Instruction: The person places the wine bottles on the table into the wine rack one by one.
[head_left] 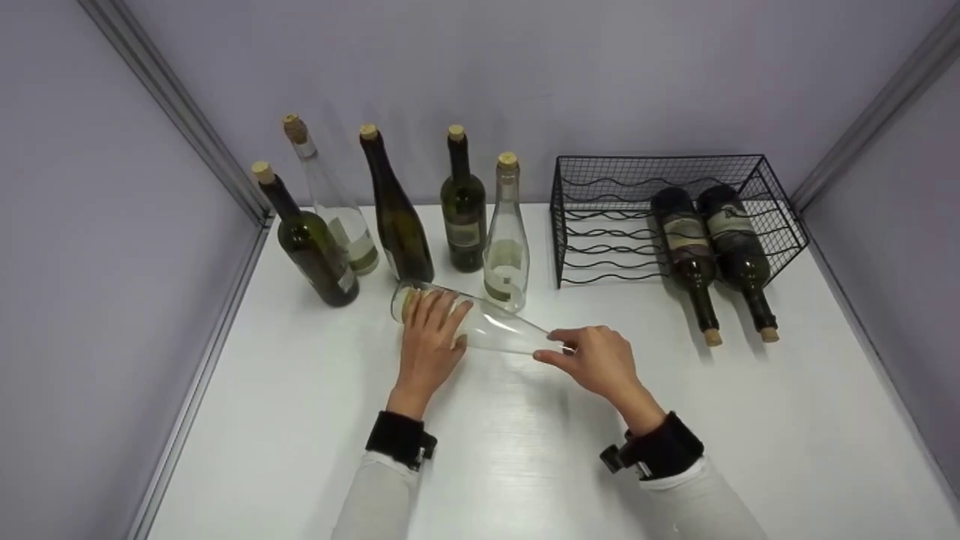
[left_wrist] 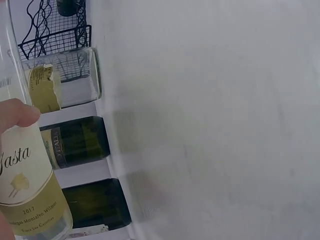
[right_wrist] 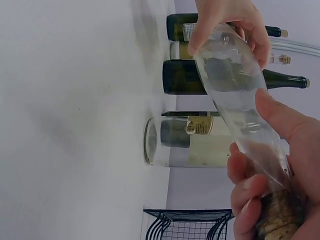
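Clear glass bottle [head_left: 496, 328], both ends held!
Left grip [head_left: 430, 339] round body, right grip [head_left: 601, 361] round neck; loosen either, smooth glass could slip

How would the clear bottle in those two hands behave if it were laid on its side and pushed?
The clear bottle would probably roll, since its body is round, perhaps curving off line because it tapers toward one end. It looks like glass, so it is likely stiff but breakable. Its smooth, shiny surface may feel slippery.
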